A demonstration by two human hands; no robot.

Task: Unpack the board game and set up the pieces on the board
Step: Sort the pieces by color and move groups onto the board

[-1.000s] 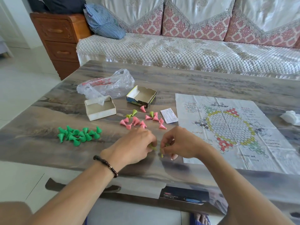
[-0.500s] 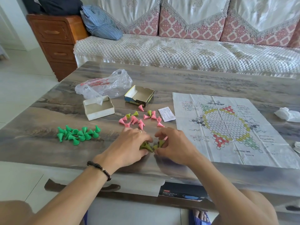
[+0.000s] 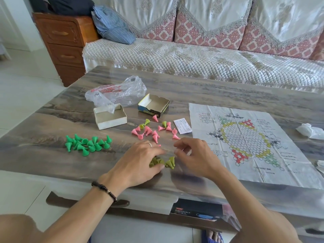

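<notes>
A paper board [image 3: 254, 142] with a printed hexagon grid lies flat on the right of the table, with no pieces on it. A small heap of olive cone pieces [image 3: 169, 163] sits near the table's front edge. My left hand [image 3: 140, 162] rests on the heap's left side with relaxed fingers, hiding part of it. Just right of the heap hovers my right hand [image 3: 194, 156], fingers loosely curled and nothing visible in them. Pink pieces [image 3: 152, 133], mixed with a few light-green ones, are scattered behind my hands. A cluster of green pieces [image 3: 87, 143] lies to the left.
Behind the pieces stand the two open halves of the game box, white [image 3: 109, 117] and dark [image 3: 154, 106], with a crumpled plastic bag [image 3: 117, 92] beyond them. A small card [image 3: 182, 126] lies beside the board. Crumpled tissue [image 3: 310, 130] lies at the right edge. A sofa stands behind the table.
Both hands were pinching olive pieces close together. Now the olive pieces lie in one heap, the left hand rests on it and the right hand has lifted slightly away.
</notes>
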